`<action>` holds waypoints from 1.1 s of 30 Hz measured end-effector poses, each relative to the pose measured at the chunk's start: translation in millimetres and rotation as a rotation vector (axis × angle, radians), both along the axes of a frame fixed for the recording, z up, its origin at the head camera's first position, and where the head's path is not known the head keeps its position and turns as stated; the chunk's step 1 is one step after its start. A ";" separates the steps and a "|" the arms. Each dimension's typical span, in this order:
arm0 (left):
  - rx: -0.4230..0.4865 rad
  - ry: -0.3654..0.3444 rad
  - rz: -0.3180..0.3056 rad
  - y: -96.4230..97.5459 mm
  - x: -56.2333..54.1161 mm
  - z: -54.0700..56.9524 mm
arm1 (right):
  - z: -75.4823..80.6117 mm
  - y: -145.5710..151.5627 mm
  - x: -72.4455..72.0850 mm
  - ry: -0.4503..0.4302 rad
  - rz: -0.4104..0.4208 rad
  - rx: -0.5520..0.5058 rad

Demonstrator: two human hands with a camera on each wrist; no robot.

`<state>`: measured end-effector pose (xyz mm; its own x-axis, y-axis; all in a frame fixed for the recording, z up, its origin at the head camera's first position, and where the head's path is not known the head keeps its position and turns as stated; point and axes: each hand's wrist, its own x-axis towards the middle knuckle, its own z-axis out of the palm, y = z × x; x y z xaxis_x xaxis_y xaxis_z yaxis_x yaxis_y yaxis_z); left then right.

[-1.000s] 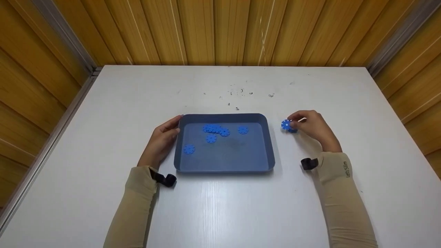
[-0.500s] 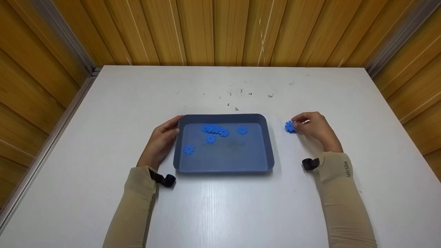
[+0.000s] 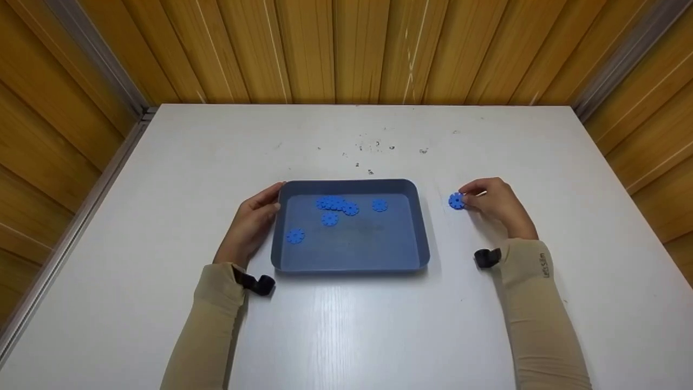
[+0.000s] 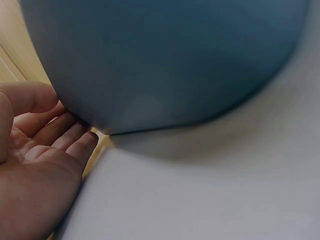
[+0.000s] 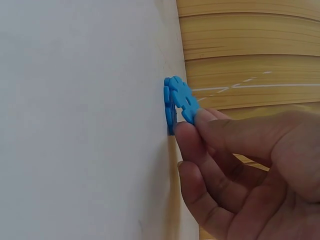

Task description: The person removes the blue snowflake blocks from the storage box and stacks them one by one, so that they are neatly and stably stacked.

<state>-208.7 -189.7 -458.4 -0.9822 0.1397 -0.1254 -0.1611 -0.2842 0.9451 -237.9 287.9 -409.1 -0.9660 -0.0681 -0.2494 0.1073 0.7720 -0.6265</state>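
Observation:
In the head view, my left hand (image 3: 250, 219) grips the left wall of a blue-grey tray (image 3: 346, 270), thumb near the rim and fingers at the far left corner. The left wrist view shows the fingertips curving behind the tray's outer wall (image 4: 165, 65). My right hand (image 3: 495, 205) pinches a notched blue interlocking disc (image 3: 456, 200) between thumb and fingers, right of the tray. Up close, that held disc (image 5: 183, 97) tilts over a second blue disc (image 5: 168, 105) lying against the table, with their edges together at one side.
Inside the tray, several blue discs overlap in a row (image 3: 330, 202) near the far wall. Single discs lie apart, one at the right (image 3: 379, 205) and one at the lower left (image 3: 295, 235). The white table (image 3: 346, 336) meets a wood-panelled wall (image 3: 357, 49) behind.
The right hand has moved slightly right and towards me, bringing the pinched disc over the other one, which now barely shows beneath it from above. The left hand stays on the tray.

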 end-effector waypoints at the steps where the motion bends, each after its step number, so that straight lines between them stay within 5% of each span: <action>1: -0.001 -0.003 0.000 0.0 -0.2 -0.3 | -0.1 0.1 0.2 -0.001 0.000 -0.001; 33: -0.028 -0.014 0.014 0.7 -1.3 -0.9 | 6.8 -2.8 2.3 0.011 -0.018 0.022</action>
<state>-210.0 -189.0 -459.3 -0.9822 0.1217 -0.1432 -0.1707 -0.2596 0.9505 -235.6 285.1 -402.2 -0.9697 -0.0451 -0.2400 0.1148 0.7833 -0.6109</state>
